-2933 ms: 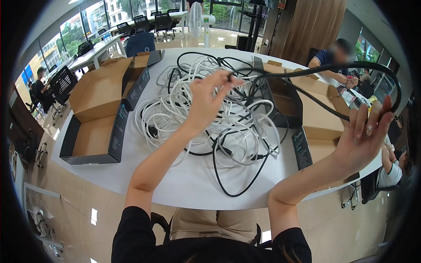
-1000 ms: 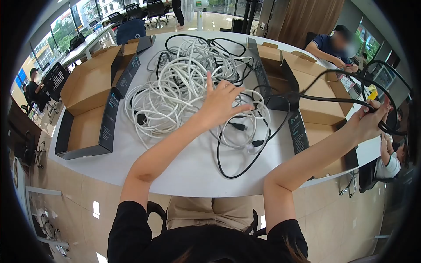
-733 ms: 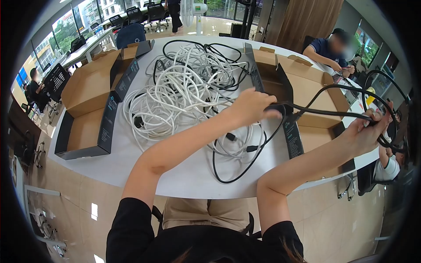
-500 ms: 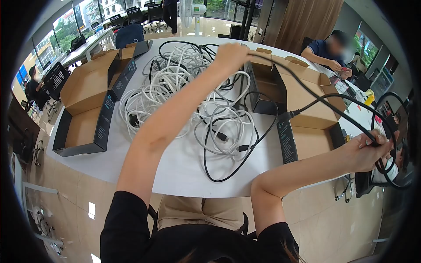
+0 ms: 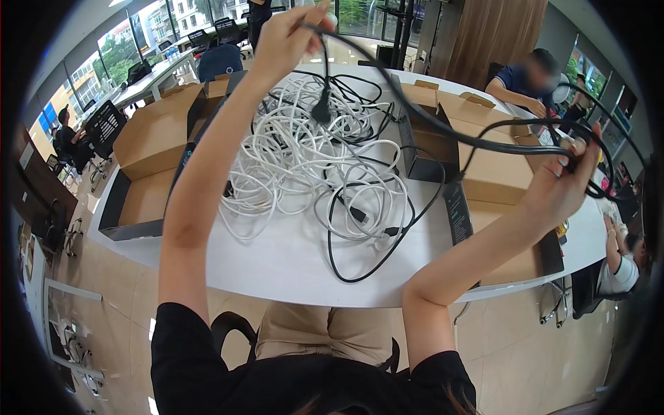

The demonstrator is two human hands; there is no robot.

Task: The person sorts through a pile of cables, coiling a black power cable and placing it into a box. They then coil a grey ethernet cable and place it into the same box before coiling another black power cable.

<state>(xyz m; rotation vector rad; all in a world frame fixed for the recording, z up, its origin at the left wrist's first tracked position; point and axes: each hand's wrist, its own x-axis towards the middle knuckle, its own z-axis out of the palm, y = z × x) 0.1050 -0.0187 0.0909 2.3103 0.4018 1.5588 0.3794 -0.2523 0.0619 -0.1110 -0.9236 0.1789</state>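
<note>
My left hand [image 5: 285,43] is raised over the far side of the table, its fingers closed on a black power cable [image 5: 422,115]. Below it, the cable's black plug [image 5: 321,108] dangles in front of the tangle. From there the cable runs across to my right hand [image 5: 566,178], which grips several gathered loops of it above the right-hand box. A big tangle of white cables [image 5: 290,149] mixed with black ones spreads over the table between my arms. Nearer to me, a black cable with a connector [image 5: 358,215] lies among looser coils.
Open black cardboard boxes with brown insides stand at the left [image 5: 142,200] and right [image 5: 508,221] of the white table [image 5: 277,270]. Across the table, a person in a dark shirt [image 5: 515,86] sits at the far right. Another person in white [image 5: 619,273] sits at the right edge.
My left hand has risen and moved left, and a plug now hangs below it. My right hand has lifted with its loops, and the cable between them is stretched longer.
</note>
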